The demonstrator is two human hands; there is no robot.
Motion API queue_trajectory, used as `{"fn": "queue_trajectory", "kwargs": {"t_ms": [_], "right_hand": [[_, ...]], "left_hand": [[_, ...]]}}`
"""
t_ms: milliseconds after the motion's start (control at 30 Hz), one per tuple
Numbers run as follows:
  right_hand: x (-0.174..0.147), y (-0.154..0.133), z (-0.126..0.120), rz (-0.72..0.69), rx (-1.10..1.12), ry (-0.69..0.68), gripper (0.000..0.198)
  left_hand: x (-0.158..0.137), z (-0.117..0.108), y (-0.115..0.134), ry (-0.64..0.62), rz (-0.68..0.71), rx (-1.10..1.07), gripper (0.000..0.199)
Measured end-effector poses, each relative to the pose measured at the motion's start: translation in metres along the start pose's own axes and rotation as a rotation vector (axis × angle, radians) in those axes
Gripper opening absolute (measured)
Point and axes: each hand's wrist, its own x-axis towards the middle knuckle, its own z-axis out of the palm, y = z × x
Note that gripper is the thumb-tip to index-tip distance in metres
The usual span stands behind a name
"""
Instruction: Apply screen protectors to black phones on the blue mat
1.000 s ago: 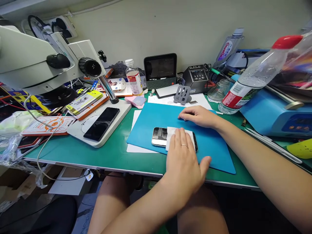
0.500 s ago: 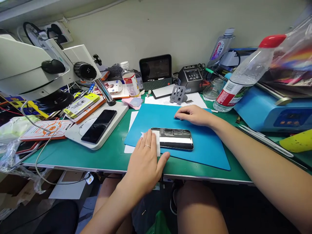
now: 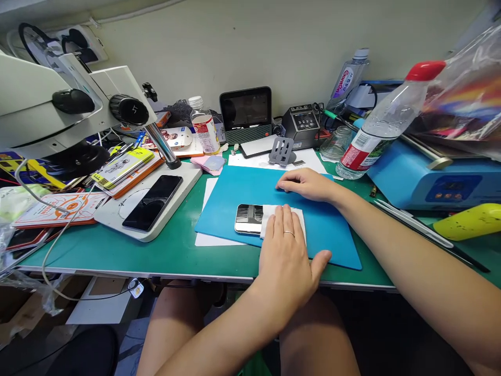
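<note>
Three bottles are counted: a red-capped bottle (image 3: pixel 373 130), a red-labelled bottle (image 3: pixel 206 130) and a slanted clear bottle (image 3: pixel 346 78). One glass jar (image 3: pixel 337 143) is set nearby; contents cannot be made out surely. Two phones are seen: a black phone (image 3: pixel 153 202) on a white base (image 3: pixel 178 190), and a striped-screen phone (image 3: pixel 248 219) on the blue mat (image 3: pixel 242 183), partly covered by one white cloth (image 3: pixel 301 218). The cloth is pressed by the left hand (image 3: pixel 287 250), fingers flat, nearly straight, ungrasping. The right hand (image 3: pixel 307 184) is rested on the mat, fingers loosely curled; whether anything is held cannot be told.
</note>
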Motion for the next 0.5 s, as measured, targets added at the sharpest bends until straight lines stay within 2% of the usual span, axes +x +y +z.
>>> {"fn": "queue_trajectory", "kwargs": {"t_ms": [167,333,500], "right_hand": [[0.000,0.001,0.000,-0.010,-0.003,0.002,0.036],[-0.001,0.002,0.001,-0.025,-0.002,0.008,0.033],[-0.005,-0.002,0.001,-0.030,0.006,0.013,0.032]], "left_hand": [[-0.022,-0.005,-0.013,0.020,0.064,-0.014,0.079],[-0.035,-0.012,-0.046,0.003,0.010,0.035,0.076],[-0.033,-0.007,-0.073,0.021,-0.052,0.104,0.076]]}}
